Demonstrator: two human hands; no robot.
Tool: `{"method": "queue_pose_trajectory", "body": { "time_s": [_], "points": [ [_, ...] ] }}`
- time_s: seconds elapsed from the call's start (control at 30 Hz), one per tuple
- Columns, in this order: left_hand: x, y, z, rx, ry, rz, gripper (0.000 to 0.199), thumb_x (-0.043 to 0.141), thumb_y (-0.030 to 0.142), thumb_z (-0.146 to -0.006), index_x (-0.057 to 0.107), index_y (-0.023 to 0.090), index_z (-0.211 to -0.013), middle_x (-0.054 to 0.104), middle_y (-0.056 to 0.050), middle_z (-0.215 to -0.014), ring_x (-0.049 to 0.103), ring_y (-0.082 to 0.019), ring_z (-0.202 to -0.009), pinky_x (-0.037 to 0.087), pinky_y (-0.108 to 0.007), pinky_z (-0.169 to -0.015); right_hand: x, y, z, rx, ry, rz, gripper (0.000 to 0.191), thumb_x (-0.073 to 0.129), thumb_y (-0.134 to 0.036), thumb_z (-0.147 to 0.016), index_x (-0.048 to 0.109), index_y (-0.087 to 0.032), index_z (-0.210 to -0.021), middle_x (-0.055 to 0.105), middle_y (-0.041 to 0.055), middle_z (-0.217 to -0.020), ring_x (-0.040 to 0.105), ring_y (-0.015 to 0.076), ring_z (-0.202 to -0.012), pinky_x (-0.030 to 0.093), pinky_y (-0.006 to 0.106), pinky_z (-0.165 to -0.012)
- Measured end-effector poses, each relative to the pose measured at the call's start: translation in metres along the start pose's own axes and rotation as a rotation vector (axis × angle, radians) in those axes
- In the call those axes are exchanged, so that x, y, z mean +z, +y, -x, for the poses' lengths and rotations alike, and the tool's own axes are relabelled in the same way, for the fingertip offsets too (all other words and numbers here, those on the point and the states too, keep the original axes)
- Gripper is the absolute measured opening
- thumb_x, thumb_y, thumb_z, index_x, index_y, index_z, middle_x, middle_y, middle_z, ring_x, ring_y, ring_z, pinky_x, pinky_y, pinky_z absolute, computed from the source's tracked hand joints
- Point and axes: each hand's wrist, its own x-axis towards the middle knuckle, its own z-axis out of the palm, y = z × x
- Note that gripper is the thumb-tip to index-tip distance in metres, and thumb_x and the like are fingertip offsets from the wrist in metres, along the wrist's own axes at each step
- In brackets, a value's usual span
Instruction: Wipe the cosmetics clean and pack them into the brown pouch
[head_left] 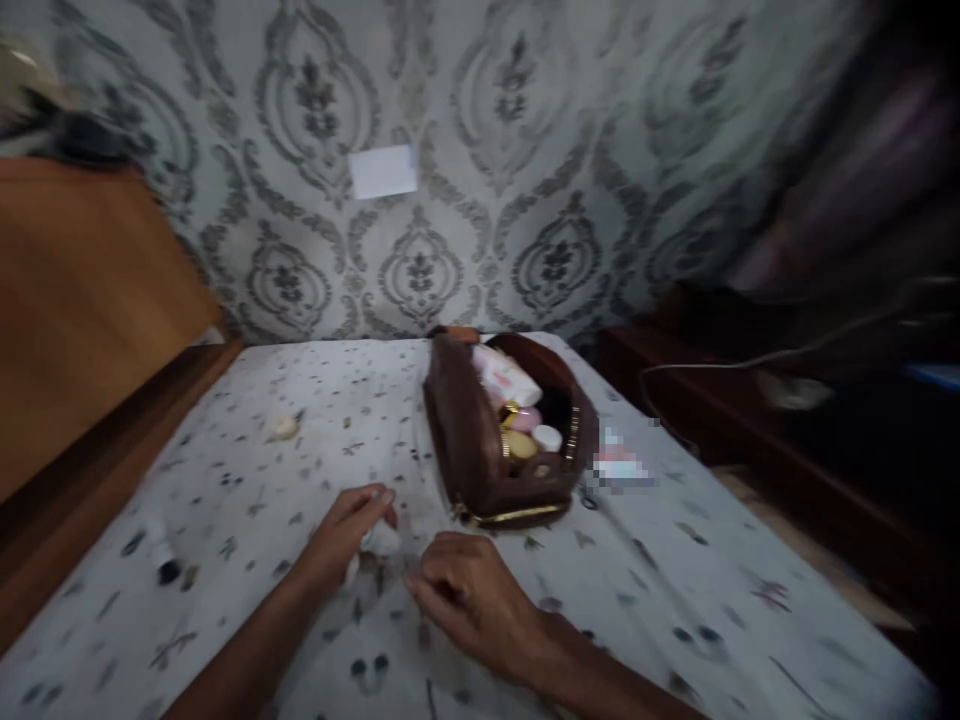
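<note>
My left hand (349, 528) is closed around a small white thing (382, 541), too blurred to name, just above the patterned white cloth. Beside it, my right hand (480, 600) has its fingers curled with the tips toward the white thing. Whatever those fingers may pinch is hidden or too faint to make out. Beyond both hands stands an unzipped brown bag (461, 430). Inside it are a white and pink pack (508, 376), a pink rounded item (525, 419), a yellowish round item (519, 446) and a white-capped container (547, 438).
A white tube with a black cap (166, 565) lies at the left, and a small cream-coloured object (284, 427) farther back. Right of the bag is a pixelated red and white item (621, 462). A wooden board (82, 310) borders the left; patterned wallpaper (420, 260) closes the back.
</note>
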Motion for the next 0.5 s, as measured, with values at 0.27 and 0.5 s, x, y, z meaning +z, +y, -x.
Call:
{"method": "queue_pose_trajectory", "body": {
  "time_s": [0.27, 0.5],
  "points": [
    [-0.086, -0.014, -0.039, 0.042, 0.370, -0.552, 0.026, 0.041, 0.038, -0.091, 0.059, 0.020, -0.091, 0.060, -0.005, -0.090, 0.058, -0.022, -0.091, 0.045, -0.033, -0.084, 0.046, 0.000, -0.046, 0.680, -0.234, -1.368, 0.045, 0.078, -0.049, -0.071, 0.046, -0.019, -0.060, 0.024, -0.0140, -0.039, 0.013, 0.0037, -0.039, 0.005, 0.023, -0.044],
    [-0.125, -0.038, -0.062, -0.071, 0.479, -0.877, 0.039, 0.042, 0.031, -0.092, 0.061, 0.019, -0.124, 0.053, -0.018, -0.132, 0.049, -0.038, -0.122, 0.045, -0.046, -0.091, 0.052, 0.008, -0.046, 0.716, -0.192, -1.590, 0.032, 0.080, -0.039, -0.068, 0.060, -0.015, -0.077, 0.043, -0.0092, -0.045, 0.036, 0.0063, -0.047, 0.021, 0.021, -0.050]
  ]
}}
